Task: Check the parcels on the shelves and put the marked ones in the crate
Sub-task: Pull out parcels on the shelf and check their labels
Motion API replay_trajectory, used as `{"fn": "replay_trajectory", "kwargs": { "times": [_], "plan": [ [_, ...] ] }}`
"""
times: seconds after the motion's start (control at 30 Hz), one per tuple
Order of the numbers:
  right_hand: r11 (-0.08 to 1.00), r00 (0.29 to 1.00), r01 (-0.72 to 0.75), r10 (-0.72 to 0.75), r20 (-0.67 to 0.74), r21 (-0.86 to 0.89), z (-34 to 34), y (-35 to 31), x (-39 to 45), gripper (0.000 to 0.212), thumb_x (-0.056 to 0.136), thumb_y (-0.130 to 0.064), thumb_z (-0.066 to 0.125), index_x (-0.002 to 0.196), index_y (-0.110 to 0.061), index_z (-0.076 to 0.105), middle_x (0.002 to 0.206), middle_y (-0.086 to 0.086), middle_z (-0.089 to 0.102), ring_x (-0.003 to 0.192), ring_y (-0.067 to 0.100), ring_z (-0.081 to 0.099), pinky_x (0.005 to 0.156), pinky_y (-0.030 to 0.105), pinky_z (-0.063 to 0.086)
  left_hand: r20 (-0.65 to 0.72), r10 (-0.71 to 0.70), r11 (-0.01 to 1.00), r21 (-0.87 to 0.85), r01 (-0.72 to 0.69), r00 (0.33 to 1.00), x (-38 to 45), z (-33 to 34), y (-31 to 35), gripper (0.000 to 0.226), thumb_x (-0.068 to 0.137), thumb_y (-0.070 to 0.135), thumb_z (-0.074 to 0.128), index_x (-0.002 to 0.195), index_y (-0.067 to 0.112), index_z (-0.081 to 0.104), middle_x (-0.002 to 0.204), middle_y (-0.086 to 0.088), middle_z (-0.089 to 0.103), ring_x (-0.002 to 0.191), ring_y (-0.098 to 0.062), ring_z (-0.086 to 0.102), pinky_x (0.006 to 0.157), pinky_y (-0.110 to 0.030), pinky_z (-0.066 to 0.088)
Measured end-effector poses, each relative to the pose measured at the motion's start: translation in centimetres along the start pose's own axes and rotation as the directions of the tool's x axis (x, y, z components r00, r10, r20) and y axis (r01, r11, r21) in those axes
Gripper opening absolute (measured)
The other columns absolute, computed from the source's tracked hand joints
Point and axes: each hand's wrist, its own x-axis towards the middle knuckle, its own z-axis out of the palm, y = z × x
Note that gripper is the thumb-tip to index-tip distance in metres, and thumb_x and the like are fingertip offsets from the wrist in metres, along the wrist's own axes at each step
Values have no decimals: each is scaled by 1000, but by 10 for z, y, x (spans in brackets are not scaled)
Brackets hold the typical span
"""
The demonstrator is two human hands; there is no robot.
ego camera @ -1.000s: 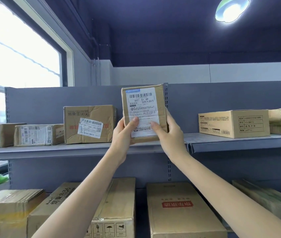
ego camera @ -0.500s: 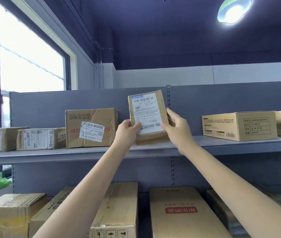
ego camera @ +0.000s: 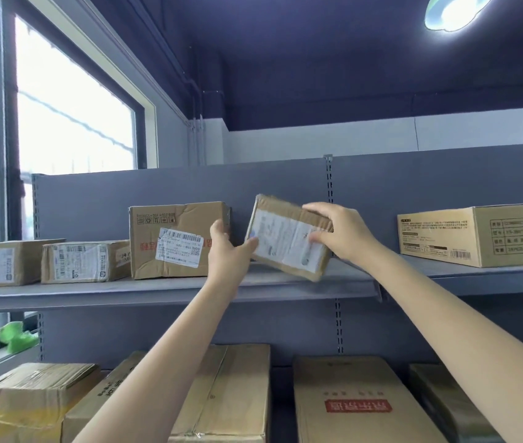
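The left hand (ego camera: 226, 251) pinches the small parcel's (ego camera: 289, 238) lower left corner; the right hand (ego camera: 338, 233) grips its upper right end, holding it tilted above the shelf (ego camera: 157, 290); a loosening pinch could drop it off the front lip; open room lies rightward before the printed box (ego camera: 477, 235).

Grey metal shelving (ego camera: 170, 290); bright window (ego camera: 71, 100) left; dark ceiling, round lamp (ego camera: 452, 9) lit.

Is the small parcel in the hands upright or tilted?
Tilted. The small parcel leans over with its label side facing the camera, left hand at its lower left edge, right hand gripping its upper right.
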Motion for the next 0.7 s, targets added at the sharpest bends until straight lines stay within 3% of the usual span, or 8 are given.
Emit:
{"fn": "replay_trajectory", "kwargs": {
  "times": [0.1, 0.17, 0.23, 0.3, 0.5, 0.6, 0.7],
  "plan": [
    [999, 993, -21, 25, 118, -33, 5, 8, 9, 46, 83, -1, 62, 127, -15, 55, 127, 2, 59, 116, 19, 53, 91, 23, 38, 113, 146, 903, 391, -179, 983, 11, -9, -3, 66, 87, 5, 54, 145, 19, 24, 147, 3, 34, 135, -17, 31, 102, -26, 27],
    [994, 986, -16, 33, 161, -107, 13, 10, 17, 43, 85, 2, 57, 123, -17, 56, 121, 4, 61, 108, 21, 56, 90, 31, 45, 215, 169, 809, 526, -260, 962, 18, -7, -4, 64, 88, 1, 48, 146, 19, 24, 154, -3, 24, 140, -21, 24, 106, -27, 25],
    [980, 982, -8, 45, 181, -200, 24, 14, 24, 39, 86, 5, 51, 118, -17, 55, 116, 6, 61, 99, 22, 58, 84, 40, 50, 302, 164, 756, 573, -316, 939, 25, -2, -8, 62, 89, -2, 41, 145, 16, 25, 152, -6, 28, 136, -25, 32, 102, -29, 32],
    [974, 984, -7, 46, 171, -225, 34, 19, 30, 38, 86, 8, 47, 115, -15, 54, 113, 7, 60, 94, 20, 59, 81, 39, 52, 370, 170, 713, 594, -373, 913, 31, 5, -15, 61, 87, -5, 38, 144, 15, 28, 147, -4, 35, 123, -26, 44, 88, -26, 38],
    [982, 981, -37, 72, 183, -188, 47, 45, 46, 37, 85, 10, 47, 109, -17, 51, 110, 7, 59, 91, 20, 60, 80, 41, 54, 322, 241, 461, 792, -400, 915, 56, 18, -38, 66, 86, -3, 44, 145, 19, 21, 148, -5, 23, 134, -28, 16, 101, -38, 36],
    [980, 982, -46, 80, 172, -196, 53, 57, 55, 32, 86, 8, 46, 107, -16, 50, 109, 8, 58, 91, 21, 58, 80, 39, 53, 329, 265, 483, 768, -420, 906, 72, 27, -44, 58, 89, -2, 44, 142, 16, 27, 154, -3, 20, 141, -24, 13, 106, -36, 32],
    [977, 983, -58, 92, 157, -206, 63, 65, 65, 33, 86, 10, 40, 104, -16, 49, 107, 10, 57, 87, 20, 58, 77, 39, 53, 337, 289, 472, 765, -439, 896, 81, 36, -48, 54, 88, -2, 44, 139, 10, 32, 148, -3, 32, 136, -21, 26, 101, -32, 37]
  ]
}}
